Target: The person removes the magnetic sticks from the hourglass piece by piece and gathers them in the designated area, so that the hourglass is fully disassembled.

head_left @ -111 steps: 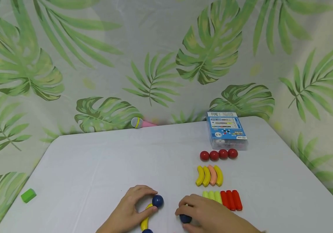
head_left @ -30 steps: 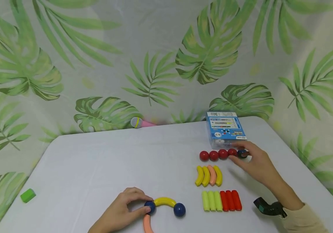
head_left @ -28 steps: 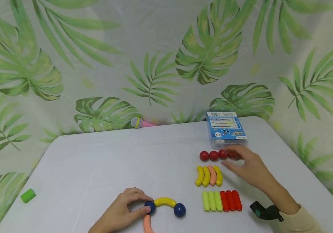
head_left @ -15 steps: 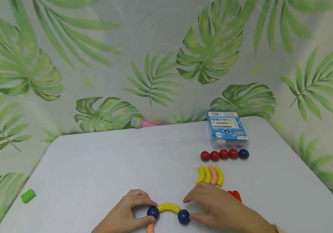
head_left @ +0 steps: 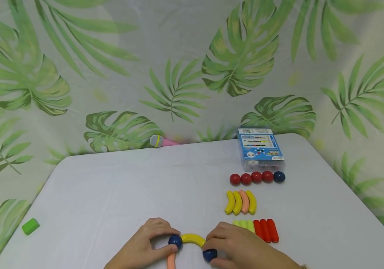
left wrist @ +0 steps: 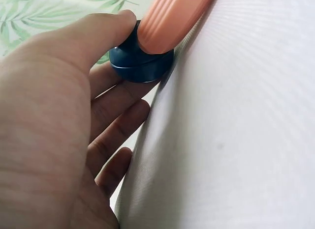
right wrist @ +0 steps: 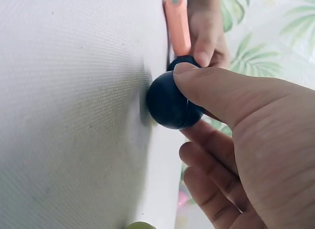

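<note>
Your left hand (head_left: pixel 141 246) pinches a dark blue ball (head_left: pixel 175 241), thumb and forefinger curled round it; left wrist view shows the same ball (left wrist: pixel 140 64) w/ thumb on top and the other fingers (left wrist: pixel 118 126) loosely bent beneath. Your right hand (head_left: pixel 242 248) grips a second dark blue ball (head_left: pixel 209 255), thumb over it, fingers curled behind; right wrist view has that ball (right wrist: pixel 170 103) touching the worktop (right wrist: pixel 74 116). Between your two hands a yellow curved piece (head_left: pixel 191 238) arches from one ball to the other, touching the left ball; whether it touches the right ball, can't tell, your fingers cover that end. Under your left thumb a peach curved piece (head_left: pixel 170 260) runs from the left ball toward you, touching it; it's the peach piece (left wrist: pixel 172 17) pressed on the ball in the left wrist view.

Just beyond your right fingers: a row of straight sticks (head_left: pixel 257 229), green ones partly hidden by your knuckles, red ones beside them. Further out from that hand, four curved pieces (head_left: pixel 241 202) side by side, three yellow, one peach. Beyond those, a line of balls (head_left: pixel 256 177), four red and one dark blue at the right end, touching. Behind them a blue box (head_left: pixel 260 149). Well off from your left hand, a green block (head_left: pixel 30 226) near the worktop edge; far back against the leaf-print cloth, a pink toy microphone (head_left: pixel 163 141).
</note>
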Motion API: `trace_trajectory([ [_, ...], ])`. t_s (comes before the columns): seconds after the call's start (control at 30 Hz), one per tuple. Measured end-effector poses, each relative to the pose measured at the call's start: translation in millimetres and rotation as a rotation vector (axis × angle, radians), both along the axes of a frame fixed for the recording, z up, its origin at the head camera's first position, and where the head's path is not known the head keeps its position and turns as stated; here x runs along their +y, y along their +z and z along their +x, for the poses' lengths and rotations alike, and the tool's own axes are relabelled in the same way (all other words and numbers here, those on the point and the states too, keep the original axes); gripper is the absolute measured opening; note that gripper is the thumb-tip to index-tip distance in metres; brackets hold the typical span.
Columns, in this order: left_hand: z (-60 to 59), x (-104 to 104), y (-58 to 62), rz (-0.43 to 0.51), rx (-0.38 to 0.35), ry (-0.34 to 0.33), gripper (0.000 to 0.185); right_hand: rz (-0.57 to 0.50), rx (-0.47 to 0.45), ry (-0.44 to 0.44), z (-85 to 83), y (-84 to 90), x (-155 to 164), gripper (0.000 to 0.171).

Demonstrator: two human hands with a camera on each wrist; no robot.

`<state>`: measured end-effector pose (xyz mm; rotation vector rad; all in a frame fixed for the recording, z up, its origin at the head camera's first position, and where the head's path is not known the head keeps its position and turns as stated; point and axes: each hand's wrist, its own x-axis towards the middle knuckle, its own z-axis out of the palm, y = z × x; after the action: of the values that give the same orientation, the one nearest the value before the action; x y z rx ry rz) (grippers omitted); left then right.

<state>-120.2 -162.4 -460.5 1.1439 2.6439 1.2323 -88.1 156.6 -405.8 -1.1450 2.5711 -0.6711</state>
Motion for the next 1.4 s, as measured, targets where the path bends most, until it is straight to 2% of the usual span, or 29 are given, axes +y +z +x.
trace_trajectory([
  [0.13,-1.8,0.8,-0.8,0.034,0.04,-0.014,0.023,0.004,-0.045,-0.003,0.1,-0.9,0.8,0.034],
  [0.23,-3.7,1.5,-0.8,0.061,0.038,-0.024,0.021,-0.001,-0.063,0.014,0.4,-0.7,0.8,0.034],
  [0.47,-4.2,0.3,-2.0,0.068,-0.022,-0.022,0.021,-0.003,-0.037,0.11,-0.5,-0.5,0.1,0.034],
  [0.6,-3.8,0.6,-2.7,0.058,-0.052,-0.019,0.022,0.009,-0.026,0.116,-0.4,1.4,1.5,0.033],
  [0.77,-4.6,1.2,-2.5,0.054,-0.056,-0.015,0.022,0.038,-0.063,-0.023,-1.4,11.4,8.1,0.03],
  [0.93,-4.3,0.7,-1.9,0.048,-0.077,0.008,0.026,-0.034,-0.009,-0.183,-10.1,23.1,24.4,0.034],
  [1.07,-2.0,1.0,-1.7,0.041,-0.119,0.03,0.025,-0.132,0.133,-0.26,-23.3,25.1,46.6,0.043],
  [1.17,-1.0,0.9,-2.4,0.052,-0.125,0.019,0.022,-0.185,0.233,-0.333,-32.4,22.4,65.7,0.052],
  [1.3,-2.3,1.0,-2.9,0.063,-0.086,0.006,0.021,-0.229,0.323,-0.435,-48.2,20.1,91.5,0.057],
  [1.4,-3.0,0.9,-2.2,0.066,-0.066,0.008,0.021,-0.262,0.432,-0.494,-59.8,14.6,112.2,0.057],
])
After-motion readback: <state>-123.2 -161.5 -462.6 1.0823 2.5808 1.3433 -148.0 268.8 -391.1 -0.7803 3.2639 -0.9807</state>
